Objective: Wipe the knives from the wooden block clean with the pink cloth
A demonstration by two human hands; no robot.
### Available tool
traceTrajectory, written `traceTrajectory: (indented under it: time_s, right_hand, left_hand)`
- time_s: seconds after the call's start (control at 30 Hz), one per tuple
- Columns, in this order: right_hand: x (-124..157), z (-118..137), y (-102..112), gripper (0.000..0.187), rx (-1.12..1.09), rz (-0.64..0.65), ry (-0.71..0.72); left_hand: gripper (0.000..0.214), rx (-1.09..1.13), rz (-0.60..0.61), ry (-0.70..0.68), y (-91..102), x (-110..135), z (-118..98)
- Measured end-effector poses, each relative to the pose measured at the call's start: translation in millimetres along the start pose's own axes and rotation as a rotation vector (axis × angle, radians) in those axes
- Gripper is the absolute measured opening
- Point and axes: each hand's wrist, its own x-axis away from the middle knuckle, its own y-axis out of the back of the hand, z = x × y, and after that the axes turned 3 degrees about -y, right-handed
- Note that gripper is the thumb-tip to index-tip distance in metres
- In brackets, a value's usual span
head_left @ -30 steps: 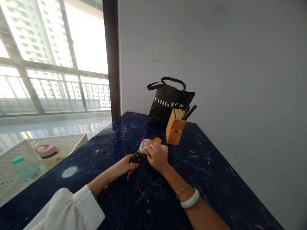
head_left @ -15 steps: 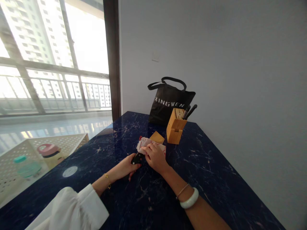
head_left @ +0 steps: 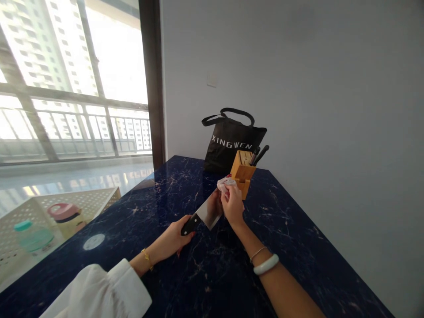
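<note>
Cleaver in my left hand, cloth in my right.
My left hand (head_left: pixel 172 236) is wrapped round the black handle of the cleaver (head_left: pixel 207 213), whose blade slants up over the blue marble table (head_left: pixel 298 247). My right hand (head_left: pixel 233 205) pinches a crumpled cloth (head_left: pixel 225 182) at the blade's far end. Just behind stands the wooden knife block (head_left: pixel 244 171), with a black bag (head_left: pixel 233 142) beyond it.

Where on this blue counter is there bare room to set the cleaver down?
Bare counter lies between the right hand and the wall, and from the left hand out to the window-side edge. It is crowded at the back, where the knife block and black bag stand, near the cleaver and cloth.
</note>
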Motion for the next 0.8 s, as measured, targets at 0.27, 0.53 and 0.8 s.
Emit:
traceTrajectory:
  time_s: [0.27,0.53,0.8]
  right_hand:
    - [15.2,11.3,-5.9,0.017,-0.086,0.174,0.059]
    - [33.1,53.8,2.7,0.024,-0.064,0.489,0.413]
    - [32.1,51.6,4.3,0.016,0.072,0.474,0.362]
  left_hand:
    - [0.033,0.075,-0.059,0.034,-0.2,-5.1,16.3]
    - [0.035,0.143,-0.114,0.027,2.5,-9.9,25.2]
    - [0.036,0.293,-0.143,0.066,6.1,-14.1,24.3]
